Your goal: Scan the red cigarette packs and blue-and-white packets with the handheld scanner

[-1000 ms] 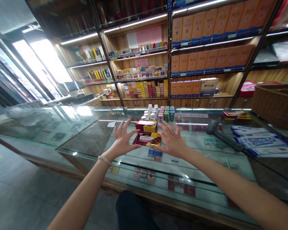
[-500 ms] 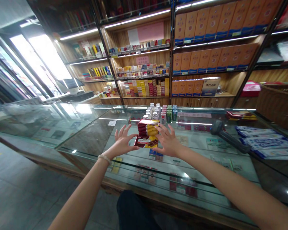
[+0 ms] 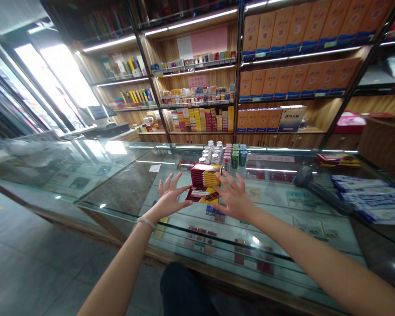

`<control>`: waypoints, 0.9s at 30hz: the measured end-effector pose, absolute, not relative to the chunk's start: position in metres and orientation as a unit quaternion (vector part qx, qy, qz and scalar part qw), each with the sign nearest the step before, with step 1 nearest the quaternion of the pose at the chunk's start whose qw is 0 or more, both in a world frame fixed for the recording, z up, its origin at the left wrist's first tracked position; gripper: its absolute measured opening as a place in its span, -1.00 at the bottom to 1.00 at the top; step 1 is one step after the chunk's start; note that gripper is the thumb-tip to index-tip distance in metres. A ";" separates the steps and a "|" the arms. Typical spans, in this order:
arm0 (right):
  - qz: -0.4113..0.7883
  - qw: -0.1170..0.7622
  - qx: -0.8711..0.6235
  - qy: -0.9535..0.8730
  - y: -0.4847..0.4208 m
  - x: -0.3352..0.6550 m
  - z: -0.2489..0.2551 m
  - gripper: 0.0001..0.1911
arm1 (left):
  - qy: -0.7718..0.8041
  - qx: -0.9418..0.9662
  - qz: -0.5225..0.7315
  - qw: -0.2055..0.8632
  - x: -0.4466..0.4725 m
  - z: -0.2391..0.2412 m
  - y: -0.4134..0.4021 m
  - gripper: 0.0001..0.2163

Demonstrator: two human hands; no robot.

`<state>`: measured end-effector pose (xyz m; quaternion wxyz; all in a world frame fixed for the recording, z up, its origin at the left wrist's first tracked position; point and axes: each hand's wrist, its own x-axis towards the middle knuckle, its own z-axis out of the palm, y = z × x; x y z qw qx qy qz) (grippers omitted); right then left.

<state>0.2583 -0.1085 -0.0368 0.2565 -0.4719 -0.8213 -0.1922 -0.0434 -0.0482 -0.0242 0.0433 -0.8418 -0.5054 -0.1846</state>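
A neat stack of chocolate bars (image 3: 206, 176) in dark red and yellow wrappers sits on the glass counter. One more chocolate bar (image 3: 202, 194) is at its front, its printed face toward me. My left hand (image 3: 171, 195) is open at the left side, fingers spread, with index fingertip and thumb by the front bar's left edge. On the opposite side my right hand (image 3: 233, 195) is also open. Its fingertips are at the right edges of the stack and front bar; whether they press on them I cannot tell.
Behind the stack stand white-capped bottles (image 3: 213, 151) and pink, green and blue cans (image 3: 235, 156). To the right lie a handheld scanner (image 3: 319, 191), blue-and-white packets (image 3: 368, 197) and more red-and-yellow packs (image 3: 337, 160). The glass counter (image 3: 125, 180) has a front edge near my leg.
The view has shifted a little, so everything sits slightly farther right. Both hands keep nearly the same spread pose around the chocolate bars, which stay in place.
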 end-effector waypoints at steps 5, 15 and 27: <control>-0.176 0.273 -0.466 -0.823 -0.108 0.259 -0.037 -0.46 | -0.499 -0.840 -0.205 0.057 -0.043 -0.028 -0.049 -0.52; -0.162 0.269 -0.470 -0.825 -0.106 0.257 -0.037 -0.48 | -0.510 -0.834 -0.203 0.057 -0.037 -0.021 -0.053 -0.57; -0.163 0.252 -0.486 -0.821 -0.105 0.255 -0.036 -0.47 | -0.520 -0.825 -0.205 0.077 -0.036 -0.023 -0.051 -0.61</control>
